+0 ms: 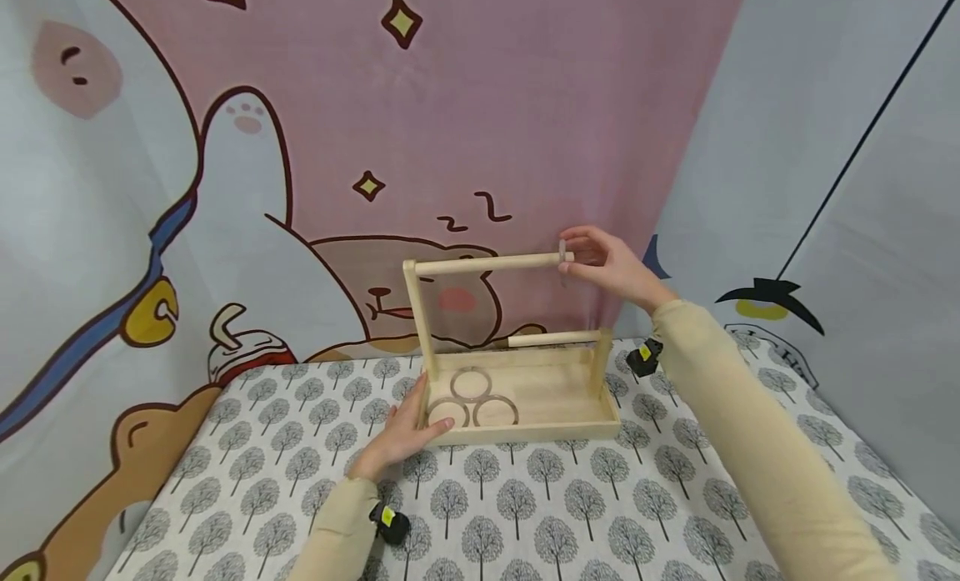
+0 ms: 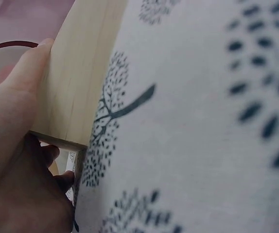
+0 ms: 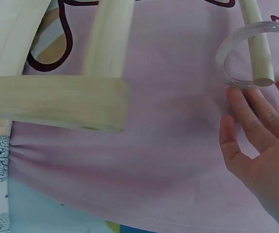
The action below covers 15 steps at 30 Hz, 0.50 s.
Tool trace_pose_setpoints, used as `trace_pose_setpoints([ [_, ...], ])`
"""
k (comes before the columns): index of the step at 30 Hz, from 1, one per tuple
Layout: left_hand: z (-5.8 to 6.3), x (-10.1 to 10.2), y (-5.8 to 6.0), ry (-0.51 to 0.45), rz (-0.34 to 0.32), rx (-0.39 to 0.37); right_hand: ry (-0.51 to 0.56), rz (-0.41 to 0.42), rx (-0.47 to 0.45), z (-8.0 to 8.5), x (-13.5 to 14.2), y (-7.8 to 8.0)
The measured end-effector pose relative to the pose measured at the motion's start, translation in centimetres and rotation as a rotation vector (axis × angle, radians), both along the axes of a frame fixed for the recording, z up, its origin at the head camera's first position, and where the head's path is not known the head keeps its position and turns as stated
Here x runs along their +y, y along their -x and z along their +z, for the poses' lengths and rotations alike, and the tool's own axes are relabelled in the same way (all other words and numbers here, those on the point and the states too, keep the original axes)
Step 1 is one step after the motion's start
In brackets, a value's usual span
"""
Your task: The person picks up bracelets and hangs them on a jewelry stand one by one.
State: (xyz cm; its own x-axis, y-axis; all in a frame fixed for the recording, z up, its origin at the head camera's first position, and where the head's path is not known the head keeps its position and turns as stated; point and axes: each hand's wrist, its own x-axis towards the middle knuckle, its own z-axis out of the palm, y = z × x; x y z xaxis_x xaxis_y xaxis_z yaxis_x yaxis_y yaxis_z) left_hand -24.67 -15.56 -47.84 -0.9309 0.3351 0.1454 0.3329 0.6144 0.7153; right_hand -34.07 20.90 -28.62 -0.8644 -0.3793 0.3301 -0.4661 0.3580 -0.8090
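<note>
My right hand (image 1: pixel 606 262) pinches a translucent bangle (image 3: pixel 236 36) between thumb and fingertips. The bangle encircles the free right end of the upper wooden rod (image 1: pixel 487 263). That rod extends from a tall post (image 1: pixel 421 323) at the left of a wooden display stand (image 1: pixel 517 433). At the stand's left end, my left hand (image 1: pixel 405 431) grips the tray wall, its thumb over the front corner. In the left wrist view, the fingers wrap beneath the pale wood (image 2: pixel 76 92). Three more bangles (image 1: pixel 471 384) lie flat in the tray's left part.
A shorter post (image 1: pixel 602 364) at the tray's right carries a lower rod (image 1: pixel 555 339) pointing left. The stand sits on a tree-print cloth (image 1: pixel 525 514). Behind it hangs a pink cartoon curtain (image 1: pixel 525 106).
</note>
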Motion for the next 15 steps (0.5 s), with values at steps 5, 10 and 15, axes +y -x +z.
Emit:
trace_pose_setpoints([
  [5,0.1,0.0,0.1,-0.004,0.009,-0.034,-0.03,0.031,0.03,0.6,-0.6,0.0],
  [10,0.1,0.0,0.1,-0.011,0.01,-0.038,-0.047,0.054,0.054,1.0,-1.3,0.1],
  [15,0.0,-0.1,0.1,0.003,0.015,-0.041,-0.086,0.053,0.084,1.4,-2.1,0.2],
])
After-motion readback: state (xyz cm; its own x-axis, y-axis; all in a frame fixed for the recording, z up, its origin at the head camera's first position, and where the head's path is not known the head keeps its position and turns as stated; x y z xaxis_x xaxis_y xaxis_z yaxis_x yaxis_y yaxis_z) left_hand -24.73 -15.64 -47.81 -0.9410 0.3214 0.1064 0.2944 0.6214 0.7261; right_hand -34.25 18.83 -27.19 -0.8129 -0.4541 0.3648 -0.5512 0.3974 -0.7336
